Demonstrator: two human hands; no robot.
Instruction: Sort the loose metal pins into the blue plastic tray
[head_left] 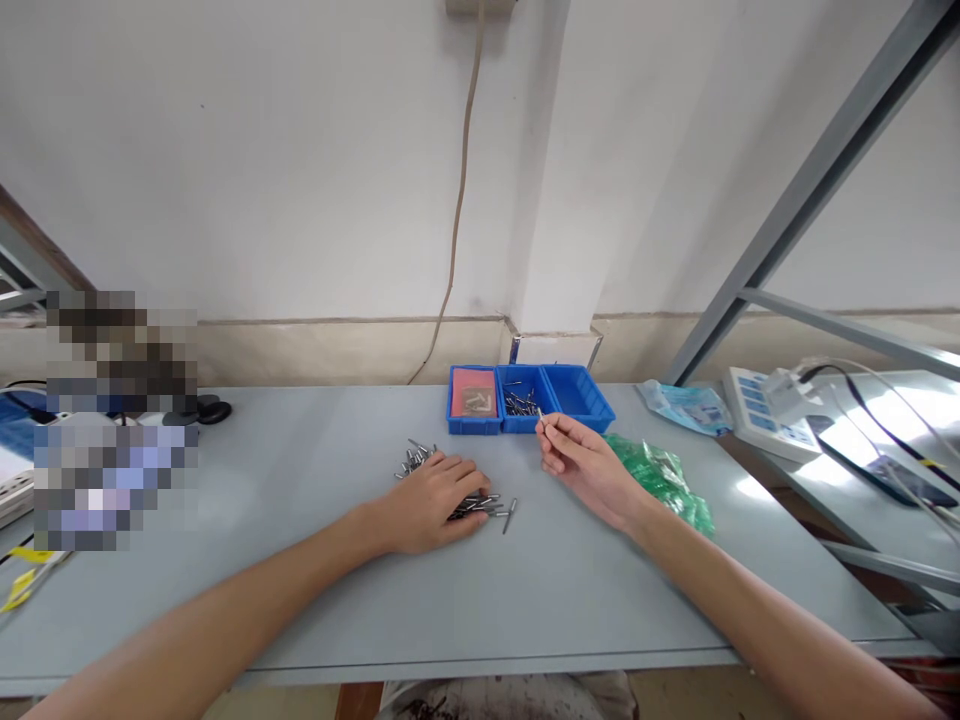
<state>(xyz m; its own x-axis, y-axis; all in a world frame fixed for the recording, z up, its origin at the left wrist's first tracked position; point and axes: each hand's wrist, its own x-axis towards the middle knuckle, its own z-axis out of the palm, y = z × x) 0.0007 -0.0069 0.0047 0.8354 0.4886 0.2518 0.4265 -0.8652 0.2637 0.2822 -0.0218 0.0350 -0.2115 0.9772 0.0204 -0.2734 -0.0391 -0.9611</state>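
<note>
My left hand [439, 500] lies over a pile of slim silvery metal pins [474, 507], fingers curved and thumb apart, hiding part of the pile. More pins [415, 458] stick out past its far side, and one loose pin [510, 515] lies just to its right. Raised near the front of the middle blue bin, my right hand [581, 465] pinches a small metal pin [540, 413] between thumb and fingertips. The middle blue bin [519, 425] contains several similar pins [521, 403].
The left blue bin [474, 427] holds a pink sheet and a small clear bag. At right is another blue bin [581, 395]. Crumpled green plastic [664, 480] lies beside my right forearm, with a blue packet [686, 407] and a power strip [765, 415] beyond. A blurred person sits at left.
</note>
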